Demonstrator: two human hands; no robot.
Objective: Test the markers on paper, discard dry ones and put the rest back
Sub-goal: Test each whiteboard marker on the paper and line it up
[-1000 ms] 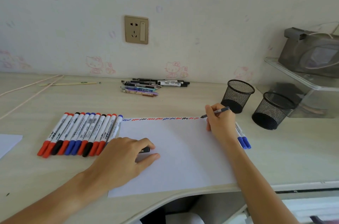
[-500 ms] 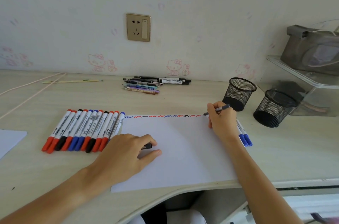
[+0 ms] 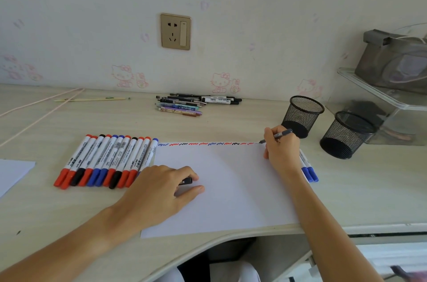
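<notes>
The right hand (image 3: 280, 150) still grips the thin grey marker (image 3: 276, 136), tip at the big white paper's (image 3: 227, 187) top right corner. The left hand (image 3: 159, 191) still holds a small black cap (image 3: 186, 181) on the paper. Marker labels are too blurry to read.

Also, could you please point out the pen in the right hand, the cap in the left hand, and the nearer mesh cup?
pen (image 3: 280, 134), head view, on its grey barrel.
cap (image 3: 186, 181), head view, on its exposed dark end.
nearer mesh cup (image 3: 344, 141), head view, on its outer mesh wall.
</notes>
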